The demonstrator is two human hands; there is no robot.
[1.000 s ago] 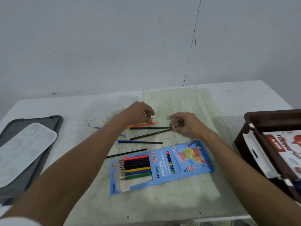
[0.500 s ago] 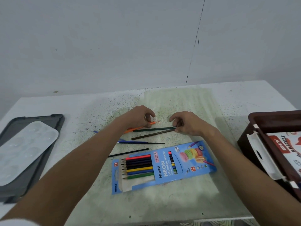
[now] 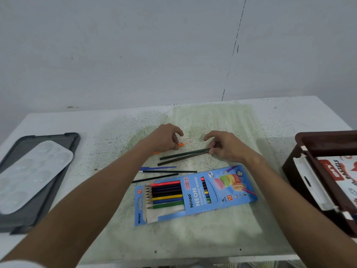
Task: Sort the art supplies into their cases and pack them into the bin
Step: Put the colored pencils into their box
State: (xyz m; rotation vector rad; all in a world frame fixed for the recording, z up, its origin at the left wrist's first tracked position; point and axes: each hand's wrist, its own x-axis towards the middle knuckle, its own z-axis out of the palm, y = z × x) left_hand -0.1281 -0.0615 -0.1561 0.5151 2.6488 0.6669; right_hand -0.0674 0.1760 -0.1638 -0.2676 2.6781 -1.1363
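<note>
My right hand (image 3: 226, 147) pinches the ends of two dark green pencils (image 3: 183, 156) that lie on the table, tips pointing left. My left hand (image 3: 165, 138) grips an orange pencil (image 3: 180, 145), mostly hidden under the palm. In front of my hands lies a blue Ninso Neon coloured pencil case (image 3: 195, 196), open at its left end with several pencils showing. Loose blue and black pencils (image 3: 168, 171) lie between the case and my hands.
A brown bin (image 3: 318, 144) stands at the right edge with a pastels box (image 3: 342, 175) inside. At the left, a white paint palette (image 3: 29, 175) rests on a grey tray (image 3: 65, 144). A wall rises behind the white table (image 3: 289, 117).
My right hand has gathered the two dark pencils closer together and lifted its fingers slightly. My left hand stays on the orange pencil. The camera has tilted a little.
</note>
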